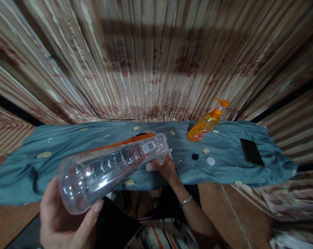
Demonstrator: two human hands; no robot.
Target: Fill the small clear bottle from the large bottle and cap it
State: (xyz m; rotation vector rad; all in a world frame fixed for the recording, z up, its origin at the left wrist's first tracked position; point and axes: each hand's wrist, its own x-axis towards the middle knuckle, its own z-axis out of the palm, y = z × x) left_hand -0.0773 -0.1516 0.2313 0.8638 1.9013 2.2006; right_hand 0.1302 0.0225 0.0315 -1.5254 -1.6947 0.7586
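**Clear bottle held over the blue cloth**

While the left hand (62, 216) cups the base of a clear plastic bottle (112, 167), fingers wrapped around it, the bottle lies tilted above the blue cloth (29, 166). At its neck, the right hand (167, 168) pinches a white tissue (151, 166). Right of the bottle stand an orange pump bottle (205, 125), a black cap (195, 156), a white cap (210, 160) and a phone (252, 152).

- An orange pump bottle (207, 123) stands tilted on the far side of the blue patterned cloth (55, 155).
- A black phone (252, 152) lies flat near the cloth's right end.
- A small black cap (195, 156) and a white cap (210, 160) lie just apart.
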